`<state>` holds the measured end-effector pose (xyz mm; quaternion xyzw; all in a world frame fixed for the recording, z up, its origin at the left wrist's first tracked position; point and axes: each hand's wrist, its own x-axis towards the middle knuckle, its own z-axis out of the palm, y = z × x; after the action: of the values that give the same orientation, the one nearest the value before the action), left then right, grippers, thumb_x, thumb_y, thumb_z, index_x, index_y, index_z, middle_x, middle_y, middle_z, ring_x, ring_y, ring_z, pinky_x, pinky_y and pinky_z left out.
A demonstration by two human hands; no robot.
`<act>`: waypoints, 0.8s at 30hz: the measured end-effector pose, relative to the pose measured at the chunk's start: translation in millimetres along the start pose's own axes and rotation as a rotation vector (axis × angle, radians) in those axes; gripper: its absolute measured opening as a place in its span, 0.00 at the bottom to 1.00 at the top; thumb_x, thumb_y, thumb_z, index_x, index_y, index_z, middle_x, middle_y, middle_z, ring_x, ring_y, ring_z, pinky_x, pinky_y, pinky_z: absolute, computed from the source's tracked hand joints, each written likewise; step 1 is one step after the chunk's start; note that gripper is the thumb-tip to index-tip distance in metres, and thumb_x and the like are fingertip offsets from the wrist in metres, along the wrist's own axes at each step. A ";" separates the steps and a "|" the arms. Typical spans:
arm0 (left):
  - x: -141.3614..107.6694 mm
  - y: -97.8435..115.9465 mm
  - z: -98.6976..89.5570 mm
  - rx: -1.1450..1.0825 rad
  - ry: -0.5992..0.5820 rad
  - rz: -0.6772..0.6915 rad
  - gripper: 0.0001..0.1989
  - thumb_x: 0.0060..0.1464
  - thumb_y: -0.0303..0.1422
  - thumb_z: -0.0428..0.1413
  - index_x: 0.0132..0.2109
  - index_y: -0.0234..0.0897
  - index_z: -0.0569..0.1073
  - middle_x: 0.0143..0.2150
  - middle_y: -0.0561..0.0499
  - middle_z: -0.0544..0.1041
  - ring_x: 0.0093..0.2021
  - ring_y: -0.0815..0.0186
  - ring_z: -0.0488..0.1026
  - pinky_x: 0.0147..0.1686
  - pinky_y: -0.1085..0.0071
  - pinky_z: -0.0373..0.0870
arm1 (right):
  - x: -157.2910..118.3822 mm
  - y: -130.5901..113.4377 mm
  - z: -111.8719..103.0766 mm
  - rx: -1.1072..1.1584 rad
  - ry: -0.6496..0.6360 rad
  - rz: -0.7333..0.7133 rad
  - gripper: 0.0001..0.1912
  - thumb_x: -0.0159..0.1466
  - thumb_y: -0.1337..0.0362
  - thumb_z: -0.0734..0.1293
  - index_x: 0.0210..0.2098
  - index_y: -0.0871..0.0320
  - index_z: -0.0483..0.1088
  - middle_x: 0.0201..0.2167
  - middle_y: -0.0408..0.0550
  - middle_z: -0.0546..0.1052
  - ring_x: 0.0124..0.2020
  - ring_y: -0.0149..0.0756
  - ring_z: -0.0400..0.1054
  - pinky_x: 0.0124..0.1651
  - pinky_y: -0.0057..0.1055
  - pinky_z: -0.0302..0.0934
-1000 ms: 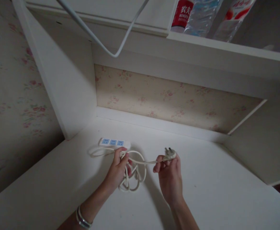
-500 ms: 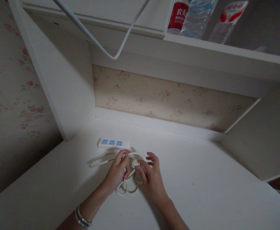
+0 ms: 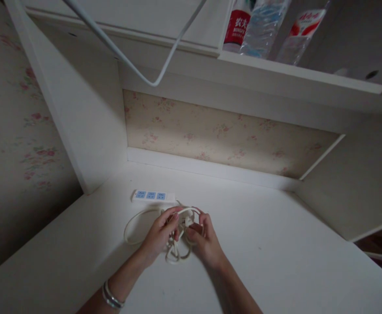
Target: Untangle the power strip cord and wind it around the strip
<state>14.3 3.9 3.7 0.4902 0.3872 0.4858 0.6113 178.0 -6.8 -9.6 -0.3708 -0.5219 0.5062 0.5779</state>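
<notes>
A white power strip with blue socket faces lies on the white desktop, just beyond my hands. Its cream cord spreads in a loop to the left and hangs in tangled coils between my hands. My left hand is closed, thumb and fingers pinching the cord. Opposite it, my right hand is closed too, its fingers curled on the cord beside the white plug. Part of the plug and the right fingertips are hard to make out. A silvery bracelet circles my left wrist.
Overhead a bent pale rod or cable hangs into view. Plastic bottles stand on the shelf at upper right. A side panel bounds the desk at left, another at right; floral wallpaper covers the back.
My right hand's fingers have closed in on the cord near the plug. The cord loop at left has opened wider, and the coils below my hands have shifted slightly right.
</notes>
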 end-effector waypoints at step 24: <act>-12.0 13.4 -14.2 -0.078 -0.256 -0.138 0.28 0.47 0.39 0.63 0.55 0.42 0.66 0.43 0.46 0.76 0.45 0.60 0.74 0.37 0.72 0.68 | 114.1 -223.1 -158.0 -0.555 0.805 -0.532 0.13 0.55 0.66 0.60 0.39 0.57 0.68 0.27 0.45 0.71 0.26 0.30 0.65 0.24 0.25 0.50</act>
<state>-4.7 -4.0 13.6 0.4963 0.3196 0.3909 0.7062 370.3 72.3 201.3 -0.5285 -0.4492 0.0047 0.7203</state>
